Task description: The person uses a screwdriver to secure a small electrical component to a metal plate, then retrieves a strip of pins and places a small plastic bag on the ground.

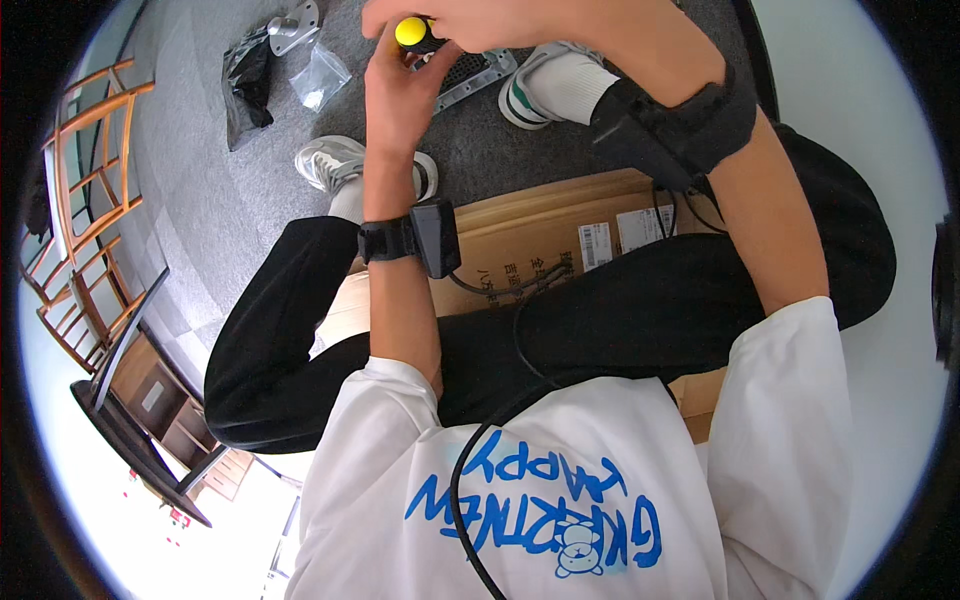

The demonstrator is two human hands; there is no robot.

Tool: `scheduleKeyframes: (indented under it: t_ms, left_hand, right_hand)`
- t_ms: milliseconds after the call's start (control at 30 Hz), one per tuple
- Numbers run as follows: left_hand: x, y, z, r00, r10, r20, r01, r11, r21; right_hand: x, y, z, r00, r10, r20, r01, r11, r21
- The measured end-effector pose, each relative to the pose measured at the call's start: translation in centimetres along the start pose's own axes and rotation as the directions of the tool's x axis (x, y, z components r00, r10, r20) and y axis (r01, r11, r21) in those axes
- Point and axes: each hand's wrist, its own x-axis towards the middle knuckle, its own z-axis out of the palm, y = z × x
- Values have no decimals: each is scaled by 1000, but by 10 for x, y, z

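Yellow-ended black object (pixel 411 32), near the upper edge of the view, between the two hands and above the carpet (pixel 225 200); right hand (pixel 480 22) bent over its dark part, fingers curled and closed about it, the hand partly cut off by the frame; left hand (pixel 398 95) just beside it, thumb and forefinger parted around the object, whether they press on it cannot be told. Beyond the hands, a perforated dark panel with a grey metal edge (pixel 482 84) lies next to the right shoe (pixel 525 105); to the left on the carpet, a clear plastic bag (pixel 322 78), a black plastic bag (pixel 248 90) and a metal plate with a short post (pixel 294 28). Nearer the body, a cardboard box (pixel 510 215) with white labels lies between the legs, in black trousers (pixel 620 310); a dark device is strapped to each forearm, the left one (pixel 435 238) joined to a black cable (pixel 520 335); white shirt (pixel 390 440) with blue print below; wooden chairs (pixel 104 110) at the left rim.
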Motion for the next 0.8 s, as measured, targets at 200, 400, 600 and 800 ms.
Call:
scheduleKeyframes:
  t_ms: [200, 400, 600, 800]
  left_hand:
    - [-2, -3, 5, 997, 70, -15, -71, 989, -126]
    - [2, -24, 0, 978, 207, -3, -203, 960, -193]
    - [-1, -13, 2, 999, 29, -45, -36, 988, -152]
    - [-4, -14, 4, 997, 39, -71, -44, 996, -75]
  right_hand:
    - [3, -1, 4, 969, 124, 212, -133, 991, 26]
    - [10, -15, 1, 888, 385, 252, -369, 923, -111]
    - [4, 2, 10, 999, -24, 36, 24, 1000, 1]
    - [22, -24, -5, 835, 479, 270, -428, 874, -230]
